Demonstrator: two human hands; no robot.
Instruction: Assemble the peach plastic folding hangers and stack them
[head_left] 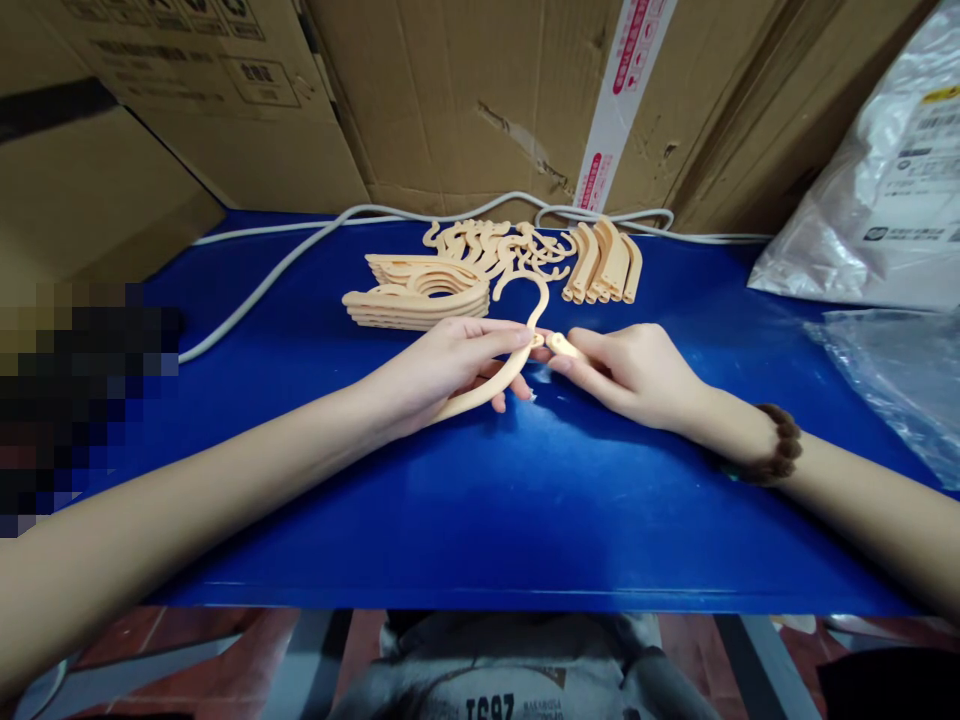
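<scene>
My left hand is closed around a cream plastic hanger piece, a hook joined to one curved arm. The hook points up and curls to the left, while the arm slopes down toward my left wrist. Opposite it, my right hand pinches a second hanger arm, mostly hidden by the fingers. Its rounded end, with a small hole, sits close to the joint under the hook. Whether the two ends touch, I cannot tell.
Behind my hands lie stacked folded hangers, a heap of loose hooks and a bundle of hanger arms. A white cable crosses the blue table. Cardboard boxes stand behind; plastic bags lie at right.
</scene>
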